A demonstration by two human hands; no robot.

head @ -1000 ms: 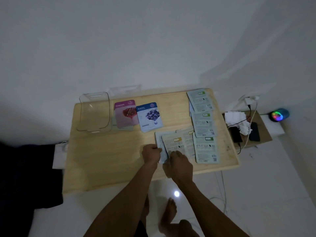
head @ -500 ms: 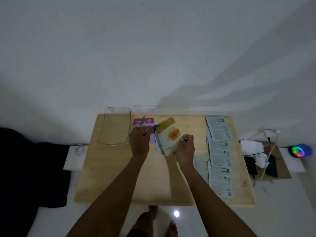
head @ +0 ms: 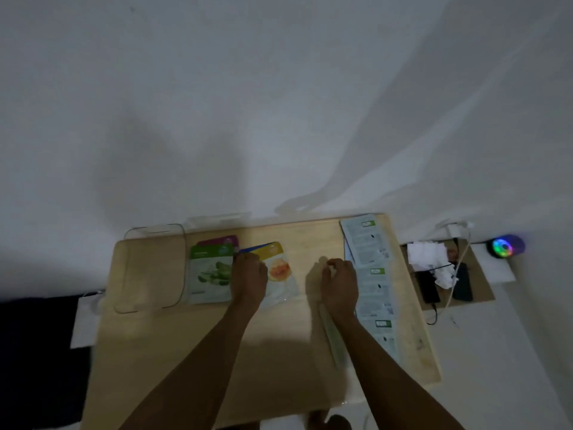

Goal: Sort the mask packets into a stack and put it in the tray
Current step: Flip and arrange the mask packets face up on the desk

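Note:
A clear plastic tray [head: 148, 268] stands at the table's back left. Beside it a green mask packet [head: 210, 274] lies face up over a pink packet [head: 223, 238]. A yellow packet [head: 277, 268] lies over a blue packet [head: 251, 249]. My left hand [head: 249, 274] rests with curled fingers between the green and yellow packets, over the yellow one's left edge; any grip is hidden. My right hand [head: 339, 280] hovers curled and empty beside a column of face-down pale packets [head: 376, 293]. Another pale packet [head: 333, 336] lies under my right forearm.
The wooden table [head: 186, 352] stands against a white wall. To its right a low cardboard board [head: 477, 293] holds crumpled tissue [head: 429, 259], two dark phones and cables. A glowing round speaker [head: 507, 246] sits beyond. Dark cloth [head: 40, 352] lies at the left.
The green and yellow packets that my hands held up now lie face up on the pink and blue ones. My right hand has let go and moved right toward the face-down column.

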